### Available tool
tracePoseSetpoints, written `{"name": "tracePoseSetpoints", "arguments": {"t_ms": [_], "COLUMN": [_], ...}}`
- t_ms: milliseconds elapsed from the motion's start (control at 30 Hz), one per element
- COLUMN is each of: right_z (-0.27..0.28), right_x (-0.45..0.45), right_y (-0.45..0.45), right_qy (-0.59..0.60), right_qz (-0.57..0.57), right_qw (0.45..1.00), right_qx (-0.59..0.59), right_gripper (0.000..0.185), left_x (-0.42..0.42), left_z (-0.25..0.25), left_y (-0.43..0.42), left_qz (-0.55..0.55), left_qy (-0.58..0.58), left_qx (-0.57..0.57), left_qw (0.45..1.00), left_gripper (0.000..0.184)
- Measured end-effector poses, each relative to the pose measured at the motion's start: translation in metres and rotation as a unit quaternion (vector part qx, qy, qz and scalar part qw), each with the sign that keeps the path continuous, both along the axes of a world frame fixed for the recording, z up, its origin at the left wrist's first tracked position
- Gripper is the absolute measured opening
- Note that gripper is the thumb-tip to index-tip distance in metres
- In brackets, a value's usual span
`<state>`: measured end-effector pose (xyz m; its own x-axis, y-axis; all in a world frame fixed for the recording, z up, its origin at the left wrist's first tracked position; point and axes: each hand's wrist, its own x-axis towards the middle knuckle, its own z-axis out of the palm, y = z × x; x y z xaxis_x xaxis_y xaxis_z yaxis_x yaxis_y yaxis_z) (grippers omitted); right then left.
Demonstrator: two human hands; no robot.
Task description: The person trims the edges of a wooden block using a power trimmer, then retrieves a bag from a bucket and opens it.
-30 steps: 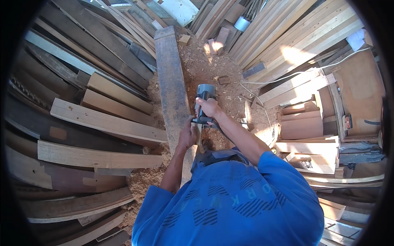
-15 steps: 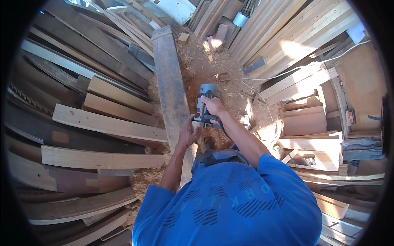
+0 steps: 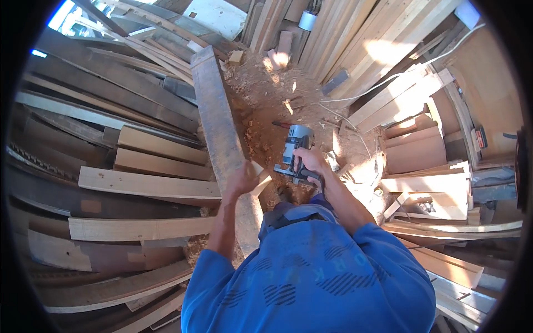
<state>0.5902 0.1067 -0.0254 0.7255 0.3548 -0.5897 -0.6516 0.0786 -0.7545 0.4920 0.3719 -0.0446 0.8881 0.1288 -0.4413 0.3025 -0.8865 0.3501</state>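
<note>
My right hand [image 3: 311, 162] is wrapped round the handle of a grey power tool [image 3: 295, 145], held up to the right of a long worn beam [image 3: 214, 105]. Over that beam, my left hand [image 3: 242, 180] is closed on a small pale wood piece [image 3: 261, 185], part of which sticks out past the fingers on the right. The tool and the wood piece are apart.
Long boards [image 3: 147, 183] lie side by side on the left. More planks [image 3: 355, 44] lean at the upper right, with a white cable [image 3: 383, 92] crossing near them. Shavings [image 3: 261, 133] cover the ground. Wooden box-like frames [image 3: 416, 152] stand at the right.
The tool in my right hand has moved right and away from the wood piece. My left hand has shifted slightly left, with the wood piece now turned and showing more. The view has shifted slightly.
</note>
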Motion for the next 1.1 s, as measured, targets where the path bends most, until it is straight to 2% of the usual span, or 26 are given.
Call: {"name": "tracePoseSetpoints", "arguments": {"t_ms": [33, 67, 133, 233, 333, 433, 533, 633, 733, 833, 933, 1067, 1100], "right_z": [0.007, 0.014, 0.033, 0.058, 0.083, 0.086, 0.103, 0.104, 0.097, 0.086, 0.086, 0.08, 0.076], "right_x": [-0.001, -0.003, -0.005, -0.013, -0.022, -0.033, -0.042, -0.058, -0.073, -0.087, -0.107, -0.128, -0.133], "right_y": [-0.011, -0.021, -0.039, -0.056, -0.068, -0.075, -0.074, -0.071, -0.06, -0.053, -0.035, -0.015, -0.011], "right_qy": [0.001, 0.003, -0.013, -0.027, -0.045, -0.059, -0.073, -0.083, -0.106, -0.097, -0.091, -0.081, -0.073], "right_qz": [-0.001, -0.001, 0.002, 0.002, 0.002, 0.015, 0.022, 0.054, 0.05, 0.039, -0.002, -0.048, -0.054], "right_qw": [1.0, 1.0, 1.0, 0.997, 0.992, 0.983, 0.978, 0.978, 0.972, 0.975, 0.973, 0.976, 0.977], "right_qx": [0.001, 0.003, 0.013, 0.066, 0.118, 0.174, 0.194, 0.186, 0.203, 0.197, 0.214, 0.197, 0.191], "right_gripper": [0.021, 0.021, 0.02, 0.019, 0.016, 0.011, 0.018, 0.018, 0.016, 0.02, 0.023, 0.032, 0.033], "left_x": [0.003, 0.003, 0.0, -0.006, -0.031, -0.053, -0.058, -0.062, -0.08, -0.093, -0.112, -0.128, -0.128], "left_z": [0.002, -0.006, -0.029, -0.017, -0.038, -0.073, -0.078, -0.047, -0.072, -0.094, -0.107, -0.13, -0.135], "left_y": [0.01, 0.026, 0.061, 0.066, 0.053, 0.034, 0.008, 0.002, 0.021, 0.043, 0.047, 0.062, 0.059], "left_qz": [-0.012, 0.016, 0.075, 0.12, 0.242, 0.291, 0.342, 0.313, 0.387, 0.398, 0.462, 0.359, 0.371], "left_qy": [0.004, 0.025, 0.069, 0.136, 0.194, 0.269, 0.223, 0.175, 0.074, 0.118, 0.101, 0.07, 0.078], "left_qx": [0.0, -0.13, -0.379, -0.485, -0.567, -0.56, -0.614, -0.643, -0.598, -0.606, -0.572, -0.592, -0.603], "left_qw": [1.0, 0.991, 0.92, 0.855, 0.763, 0.727, 0.675, 0.677, 0.698, 0.679, 0.67, 0.718, 0.702], "left_gripper": [0.071, 0.066, 0.057, 0.051, 0.051, 0.046, 0.041, 0.034, 0.029, 0.03, 0.034, 0.013, 0.012]}}
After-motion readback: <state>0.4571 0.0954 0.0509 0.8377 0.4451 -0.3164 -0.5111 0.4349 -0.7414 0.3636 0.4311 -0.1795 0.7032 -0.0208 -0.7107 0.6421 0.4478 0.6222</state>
